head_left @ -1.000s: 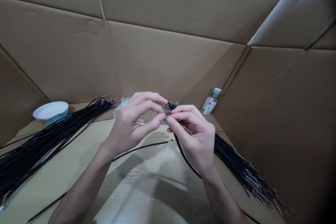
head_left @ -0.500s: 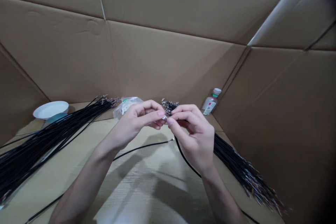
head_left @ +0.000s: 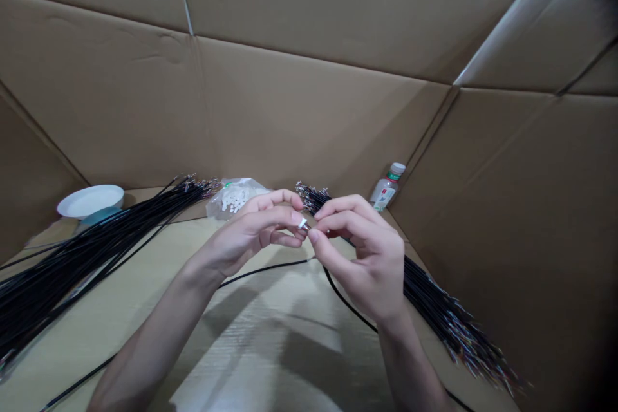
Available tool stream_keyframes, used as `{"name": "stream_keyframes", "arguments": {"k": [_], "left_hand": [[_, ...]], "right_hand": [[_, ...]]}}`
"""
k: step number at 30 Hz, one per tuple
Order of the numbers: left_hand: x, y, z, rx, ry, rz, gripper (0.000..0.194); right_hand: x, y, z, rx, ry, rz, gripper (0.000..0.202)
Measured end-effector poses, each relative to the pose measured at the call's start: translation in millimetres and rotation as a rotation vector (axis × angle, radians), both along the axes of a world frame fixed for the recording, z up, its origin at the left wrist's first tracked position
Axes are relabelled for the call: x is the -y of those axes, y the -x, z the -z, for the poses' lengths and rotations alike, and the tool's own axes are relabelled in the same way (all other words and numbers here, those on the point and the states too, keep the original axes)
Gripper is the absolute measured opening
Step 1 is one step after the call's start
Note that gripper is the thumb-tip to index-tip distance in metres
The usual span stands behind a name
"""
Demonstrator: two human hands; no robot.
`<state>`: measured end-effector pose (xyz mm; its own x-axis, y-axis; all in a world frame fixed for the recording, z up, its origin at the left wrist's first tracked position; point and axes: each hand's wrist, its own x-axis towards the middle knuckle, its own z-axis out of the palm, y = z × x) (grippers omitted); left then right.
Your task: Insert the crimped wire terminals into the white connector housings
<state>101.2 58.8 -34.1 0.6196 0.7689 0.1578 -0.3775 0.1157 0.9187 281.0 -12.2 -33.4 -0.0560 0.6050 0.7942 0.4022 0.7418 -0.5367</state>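
Between the thumb and fingers of my left hand (head_left: 261, 225) is a small white connector housing (head_left: 302, 223). My right hand (head_left: 364, 251) pinches thin wires at the end of a black cable (head_left: 345, 301), right up against the housing. How far the wires sit inside the housing cannot be made out. From my right hand the cable curves down and passes behind my right forearm. Another black cable (head_left: 265, 268) lies on the table below my hands, its tip close to the first cable.
A large bundle of black cables (head_left: 96, 251) lies at left, another (head_left: 434, 309) at right. Behind my left hand sits a clear bag of white housings (head_left: 234, 198). A white bowl (head_left: 89, 201) and a bottle (head_left: 387, 188) stand near the cardboard walls (head_left: 309, 116).
Both hands have shifted slightly down, the right one also a little to the right. The white housing shows more plainly between my fingertips now.
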Motion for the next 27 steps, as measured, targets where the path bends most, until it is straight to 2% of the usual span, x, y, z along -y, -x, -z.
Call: {"name": "stream_keyframes", "arguments": {"k": [7, 15, 21, 27], "left_hand": [[3.9, 1.6, -4.0, -0.028, 0.023, -0.026, 0.025], [6.2, 2.8, -1.9, -0.033, -0.008, -0.035, 0.026], [10.6, 2.8, -4.5, -0.088, -0.121, -0.158, 0.029], [21.4, -2.3, -5.9, -0.114, -0.2, -0.301, 0.029]], "right_hand": [[-1.4, 0.6, -1.3, -0.017, 0.042, -0.011, 0.013], [2.2, 2.0, -2.0, -0.016, 0.031, 0.016, 0.014], [0.7, 0.9, -2.3, 0.106, -0.08, 0.089, 0.013], [-4.1, 6.6, 3.4, 0.187, -0.223, 0.26, 0.017]]}}
